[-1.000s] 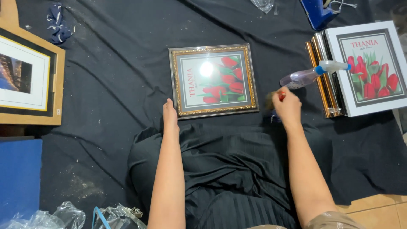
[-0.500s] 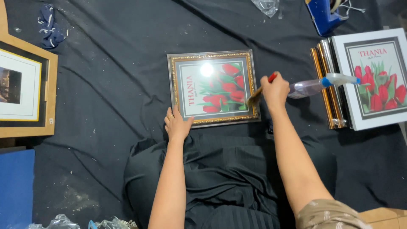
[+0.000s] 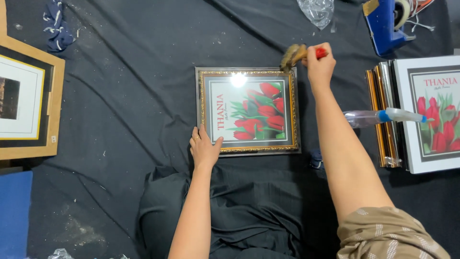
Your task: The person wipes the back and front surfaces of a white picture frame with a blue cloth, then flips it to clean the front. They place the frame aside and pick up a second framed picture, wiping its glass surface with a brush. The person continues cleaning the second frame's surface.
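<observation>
left hand (image 3: pixel 204 149) flat, holding nothing, pressing near-left corner of gold-framed red tulip picture (image 3: pixel 247 111) lying centre on black cloth (image 3: pixel 120 96). right hand (image 3: pixel 319 63) clenched on red-handled brush (image 3: pixel 299 53), bristles at frame's far-right corner.

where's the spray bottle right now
In the head view the spray bottle lies on its side at the right, across the stack of frames, just right of the person's right forearm and below the blue tape dispenser.

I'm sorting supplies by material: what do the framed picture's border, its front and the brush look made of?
Framed picture: gilt ornamented moulding, wood or plastic, unclear; the glossy front mirrors a lamp, so likely glass or acrylic. Brush in the right hand: tan bristles, red handle, probably plastic.
</observation>
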